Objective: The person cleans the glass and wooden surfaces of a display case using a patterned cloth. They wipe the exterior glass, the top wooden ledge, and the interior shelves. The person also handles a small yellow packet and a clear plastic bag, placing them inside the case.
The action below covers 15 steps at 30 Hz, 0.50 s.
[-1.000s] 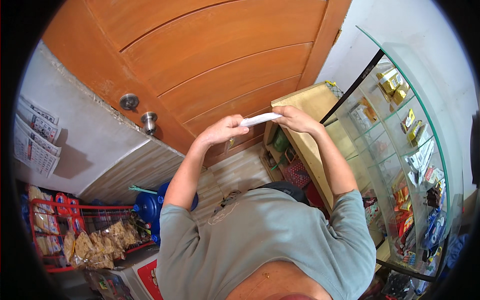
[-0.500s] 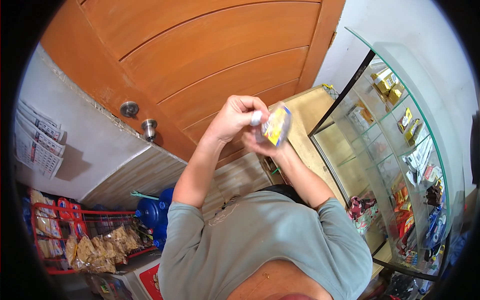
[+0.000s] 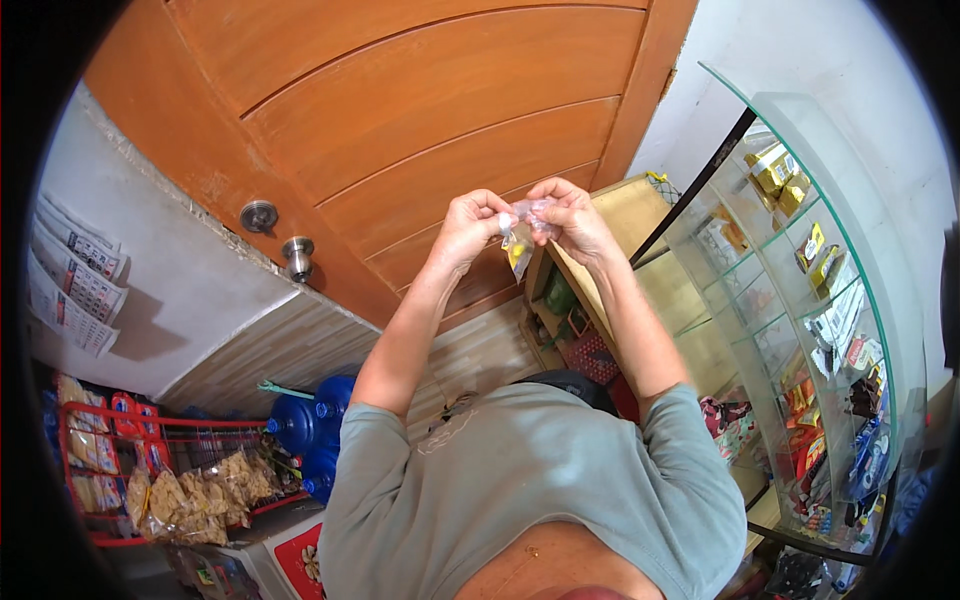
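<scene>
Both hands are raised together in front of the orange wooden door (image 3: 440, 110). Between them is a small clear plastic packet (image 3: 519, 252) with a yellow patch, its lower end hanging down. My left hand (image 3: 466, 232) pinches its upper part between thumb and fingers, where a small white piece shows at the fingertips. My right hand (image 3: 570, 218) is closed on a crumpled, pinkish, see-through part of the plastic. What lies inside the packet is too small to make out.
At right stands a glass display case (image 3: 800, 300) with packaged goods, beside a wooden cabinet (image 3: 640, 210). Blue water jugs (image 3: 320, 430) and a red wire rack (image 3: 180, 425) with snack bags are at lower left. Paper calendars (image 3: 75, 275) hang on the left wall.
The packet was up in front of my right hand, yellow side showing; now it hangs below the fingers. My right hand has risen level with my left and grips the plastic.
</scene>
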Available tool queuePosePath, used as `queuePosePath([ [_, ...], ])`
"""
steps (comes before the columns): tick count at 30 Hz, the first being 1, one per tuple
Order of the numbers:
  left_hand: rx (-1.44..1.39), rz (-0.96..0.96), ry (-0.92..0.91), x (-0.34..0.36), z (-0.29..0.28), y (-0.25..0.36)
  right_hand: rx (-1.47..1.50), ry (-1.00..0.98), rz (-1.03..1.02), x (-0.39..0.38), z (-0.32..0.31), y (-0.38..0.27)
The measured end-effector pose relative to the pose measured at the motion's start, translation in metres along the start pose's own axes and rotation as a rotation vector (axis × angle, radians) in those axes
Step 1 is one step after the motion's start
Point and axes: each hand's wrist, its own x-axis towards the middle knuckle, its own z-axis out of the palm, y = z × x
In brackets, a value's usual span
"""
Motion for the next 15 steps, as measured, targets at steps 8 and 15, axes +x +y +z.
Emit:
queuePosePath([
  [8, -0.032, 0.008, 0.192, 0.002, 0.013, -0.018, -1.061, 0.161, -0.417, -0.009, 0.014, 0.028],
  [15, -0.055, 0.022, 0.207, 0.001, 0.023, -0.024, -1.165, 0.313, -0.637, -0.007, 0.015, 0.041],
])
